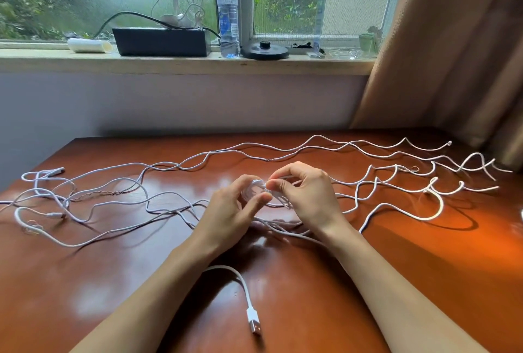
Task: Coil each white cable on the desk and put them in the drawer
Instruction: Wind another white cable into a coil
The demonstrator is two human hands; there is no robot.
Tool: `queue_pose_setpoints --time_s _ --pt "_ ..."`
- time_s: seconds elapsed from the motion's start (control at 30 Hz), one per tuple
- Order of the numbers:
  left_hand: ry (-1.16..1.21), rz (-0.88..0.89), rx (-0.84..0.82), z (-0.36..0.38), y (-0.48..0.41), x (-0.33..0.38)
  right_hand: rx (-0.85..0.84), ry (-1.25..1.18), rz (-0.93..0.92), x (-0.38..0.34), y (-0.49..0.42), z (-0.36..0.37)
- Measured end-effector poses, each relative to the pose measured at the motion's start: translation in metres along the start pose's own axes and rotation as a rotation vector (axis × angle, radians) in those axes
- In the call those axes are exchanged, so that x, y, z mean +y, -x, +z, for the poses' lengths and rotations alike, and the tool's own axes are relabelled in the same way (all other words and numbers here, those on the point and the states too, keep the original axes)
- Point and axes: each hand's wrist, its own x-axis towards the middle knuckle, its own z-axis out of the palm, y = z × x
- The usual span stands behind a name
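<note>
Loosely, to the far left of the fingers, several white cables (93, 205) lay tangled over the wooden desk (424, 253), one connector end (56, 170) pointing toward the desk's left rear edge. Closer in, the left hand (232, 211) was pinched on a small coil of white cable (254, 190), thumb below and fingertips (249, 180) curled over its top. Immediately right of that, touching the same coil, the right hand (305, 197) nipped a strand between thumb and forefinger, its other fingers bent inward. Below both hands, between the forearms, a free length of cable ran toward the person and ended in a USB plug (254, 321) lying flat on the desk. Beyond the right fingers, wavy cable runs (396, 183) stretched out to the desk's right side, near a brown curtain (452, 55). Well behind the fingers, on the windowsill (169, 62), stood a black box (161, 41), a water bottle (227, 16) just right of it, and a round black base (265, 51) beside the bottle.
</note>
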Motion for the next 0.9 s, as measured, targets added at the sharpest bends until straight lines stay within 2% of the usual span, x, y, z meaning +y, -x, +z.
queue_pose_setpoints --time_s 0.3,0.47,0.6,0.7,0.9 --pt "0.294 -0.166 0.044 -0.001 -0.001 0.015 -0.056 -0.094 0.072 -0.003 0.001 0.004" --pt "0.271 -0.193 0.047 -0.002 -0.001 0.013 -0.165 -0.116 0.099 -0.002 0.000 0.002" --pt "0.158 -0.157 0.059 -0.002 -0.002 0.005 -0.182 -0.090 0.063 -0.001 -0.001 -0.005" --pt "0.149 -0.167 0.057 -0.002 -0.003 0.002 -0.189 -0.013 -0.036 0.001 -0.002 -0.005" --pt "0.129 -0.174 0.075 -0.004 -0.003 0.003 -0.118 0.323 -0.368 0.019 -0.008 -0.004"
